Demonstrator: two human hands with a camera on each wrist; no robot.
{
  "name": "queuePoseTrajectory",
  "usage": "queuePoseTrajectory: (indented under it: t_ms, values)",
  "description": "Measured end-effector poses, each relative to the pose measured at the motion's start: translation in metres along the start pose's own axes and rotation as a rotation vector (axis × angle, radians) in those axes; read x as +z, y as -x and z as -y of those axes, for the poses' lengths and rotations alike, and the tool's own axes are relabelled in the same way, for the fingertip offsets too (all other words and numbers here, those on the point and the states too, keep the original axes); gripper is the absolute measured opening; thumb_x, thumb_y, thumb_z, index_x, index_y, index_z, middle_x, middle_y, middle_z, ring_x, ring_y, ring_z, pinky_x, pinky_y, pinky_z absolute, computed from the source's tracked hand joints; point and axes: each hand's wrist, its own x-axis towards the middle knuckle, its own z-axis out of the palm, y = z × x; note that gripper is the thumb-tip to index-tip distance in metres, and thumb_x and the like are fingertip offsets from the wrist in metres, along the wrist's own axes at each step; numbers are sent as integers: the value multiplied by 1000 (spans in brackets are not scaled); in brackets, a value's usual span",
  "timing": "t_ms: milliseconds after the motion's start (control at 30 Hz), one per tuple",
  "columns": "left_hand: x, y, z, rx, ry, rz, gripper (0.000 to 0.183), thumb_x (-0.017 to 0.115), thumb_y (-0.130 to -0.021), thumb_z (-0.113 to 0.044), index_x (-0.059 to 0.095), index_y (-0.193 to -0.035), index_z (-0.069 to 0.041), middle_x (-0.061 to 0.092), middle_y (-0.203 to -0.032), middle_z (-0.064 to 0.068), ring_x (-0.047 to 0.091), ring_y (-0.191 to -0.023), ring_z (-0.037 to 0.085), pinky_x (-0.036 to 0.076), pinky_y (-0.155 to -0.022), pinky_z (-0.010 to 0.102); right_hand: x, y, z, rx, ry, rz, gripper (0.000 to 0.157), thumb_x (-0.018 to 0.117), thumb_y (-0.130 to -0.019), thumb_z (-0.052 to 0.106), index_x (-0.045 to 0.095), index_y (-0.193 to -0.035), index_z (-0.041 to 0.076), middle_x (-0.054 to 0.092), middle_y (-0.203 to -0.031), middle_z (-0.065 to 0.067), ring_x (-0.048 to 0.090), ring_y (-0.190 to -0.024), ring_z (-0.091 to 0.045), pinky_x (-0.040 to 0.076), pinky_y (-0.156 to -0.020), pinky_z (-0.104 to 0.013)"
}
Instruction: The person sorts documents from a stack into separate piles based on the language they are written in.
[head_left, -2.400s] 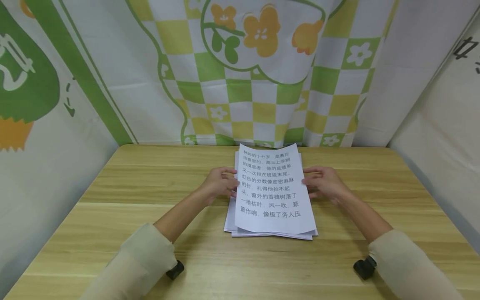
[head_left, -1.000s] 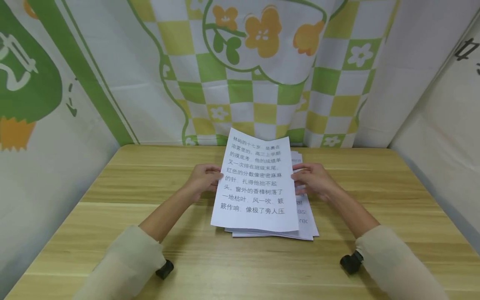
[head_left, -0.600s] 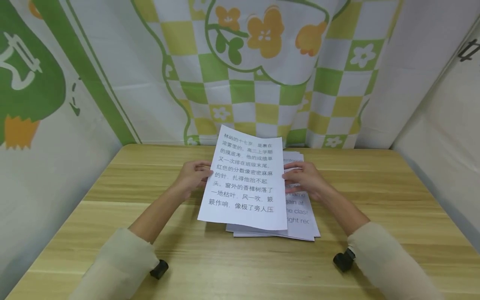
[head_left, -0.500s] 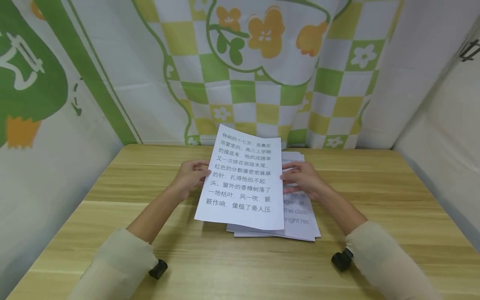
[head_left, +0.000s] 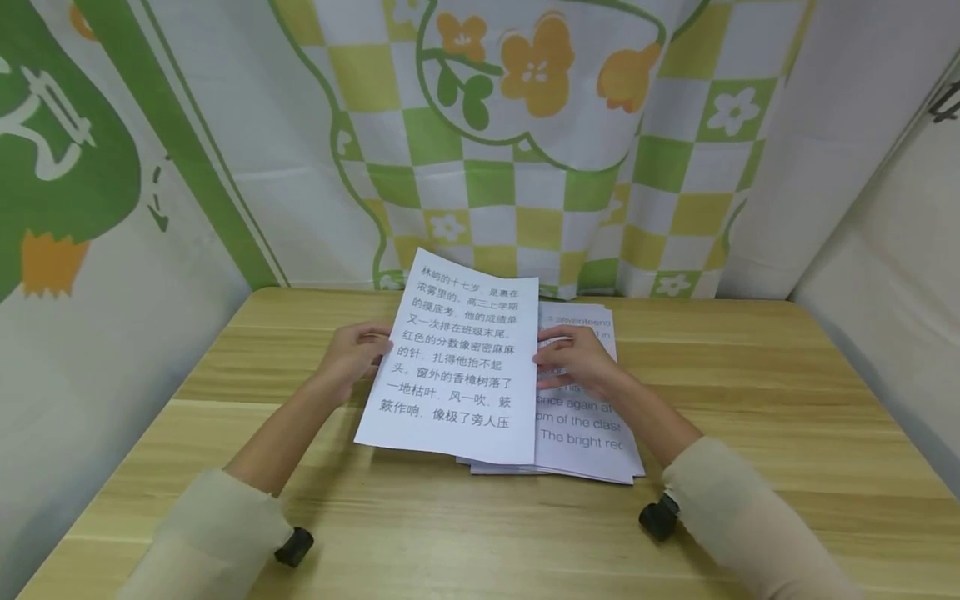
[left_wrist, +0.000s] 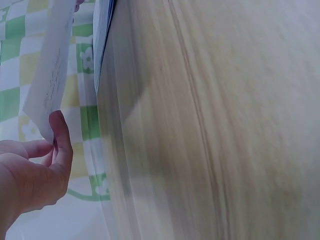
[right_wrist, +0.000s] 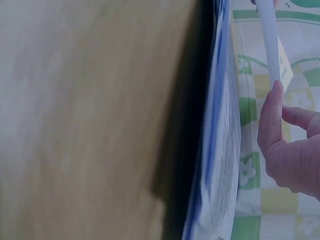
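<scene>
Near one stack (head_left: 588,446), two hands (head_left: 352,358) (head_left: 581,360) hold one sheet (head_left: 457,358).

A white rectangular paper sheet (head_left: 450,358) is showing dark Chinese characters; a white paper stack (head_left: 581,421) is bearing dark English text. Beyond the far edge of the streaked yellow-brown wooden desk (head_left: 757,392), a white fabric curtain (head_left: 540,225) is displaying green-and-yellow checks and orange flowers.

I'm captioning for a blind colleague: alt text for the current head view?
A person's left hand and right hand hold a sheet of Chinese text by its side edges, partly over a paper stack with English print on a wooden table, before a checkered floral cloth.
</scene>
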Motion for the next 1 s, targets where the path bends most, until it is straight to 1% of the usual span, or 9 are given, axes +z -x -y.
queuePoseTrajectory:
  t_ms: [100,267,433,667,833,900,1000]
  values:
    - [-6,2,2,-9,-11,4,41,52,-106,-5,50,-143,10,63,-128,25,67,-88,12,61,-79,25,7,-2,-1,-6,-9,3,46,61,-97,-9,49,-142,-12,68,-99,-16,71,-83,-21,66,-77,-41]
    - [-15,5,5,-20,-15,1,42,53,-106,-6,48,-145,11,62,-132,25,66,-92,12,60,-80,23,17,-7,1,-4,-4,-3,46,64,-96,-8,51,-141,-10,68,-101,-17,71,-85,-22,66,-77,-40]
    - [-25,7,7,-14,-12,-10,44,54,-106,-8,48,-146,11,64,-129,23,65,-91,11,61,-80,23,26,-14,4,-1,1,-3,48,66,-96,-6,51,-142,-7,67,-105,-19,71,-89,-24,66,-78,-41]
    - [-39,6,11,-23,-9,-25,47,55,-106,-10,47,-146,11,67,-115,11,64,-87,10,61,-76,23,37,-22,4,-13,-7,37,50,65,-96,-7,50,-144,-7,66,-109,-21,71,-92,-28,66,-81,-43]
    - [-49,6,19,-29,-19,-29,48,53,-107,-12,45,-149,11,67,-118,12,65,-88,9,61,-76,23,47,-24,1,-18,-2,66,51,66,-94,-9,51,-143,-7,66,-111,-22,71,-93,-27,65,-83,-42]
    - [-53,6,22,-38,-28,-39,48,53,-107,-12,44,-149,10,66,-121,14,65,-89,9,61,-77,23,50,-24,0,-24,-2,92,53,67,-94,-9,50,-144,-8,65,-117,-23,71,-96,-26,65,-86,-40]
    - [-60,5,26,-58,-36,-58,48,54,-107,-13,45,-150,9,66,-119,12,64,-88,9,61,-76,23,55,-25,-2,-32,-18,146,56,66,-94,-8,46,-146,-11,61,-127,-26,70,-100,-27,63,-91,-41]
